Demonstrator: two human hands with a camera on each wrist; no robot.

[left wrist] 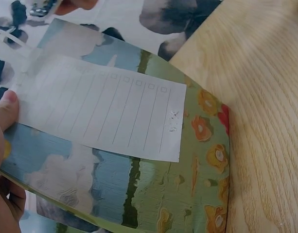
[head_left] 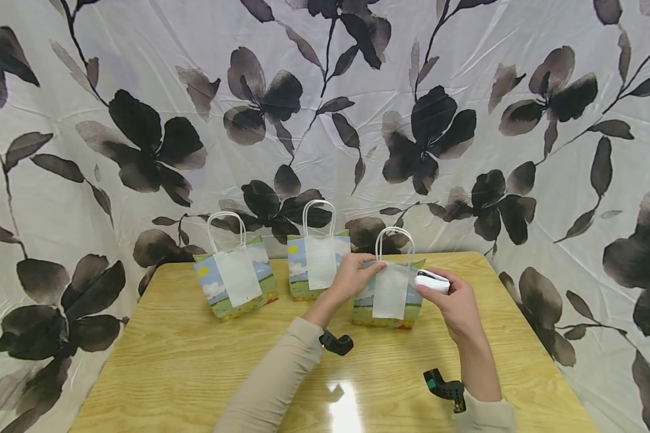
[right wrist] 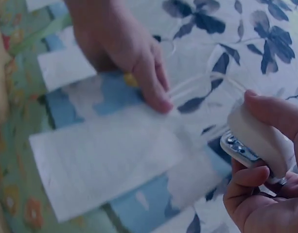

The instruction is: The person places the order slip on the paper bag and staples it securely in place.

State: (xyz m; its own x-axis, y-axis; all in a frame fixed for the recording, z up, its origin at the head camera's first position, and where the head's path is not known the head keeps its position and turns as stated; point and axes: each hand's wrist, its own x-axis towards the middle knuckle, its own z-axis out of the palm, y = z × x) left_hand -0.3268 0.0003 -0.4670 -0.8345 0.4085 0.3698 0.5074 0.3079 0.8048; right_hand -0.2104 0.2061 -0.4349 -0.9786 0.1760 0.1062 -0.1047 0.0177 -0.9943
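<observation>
A small paper gift bag (head_left: 363,310) with a painted meadow and sky stands at the right of the row. Over its front lies a white lined slip of paper (left wrist: 105,107) with small checkboxes. My left hand (head_left: 351,278) pinches the bag's top edge and the slip, thumb on the paper in the left wrist view. White twisted handles (head_left: 394,233) rise above that edge. In my right hand (head_left: 460,304) I grip a small white stapler (right wrist: 263,138), its jaws parted, just right of the bag's top corner.
Two matching bags, one at the left (head_left: 208,282) and one in the middle (head_left: 298,264), stand on the wooden table (head_left: 195,373), each with a white slip on its front. A floral cloth (head_left: 325,120) hangs behind the table and along its sides.
</observation>
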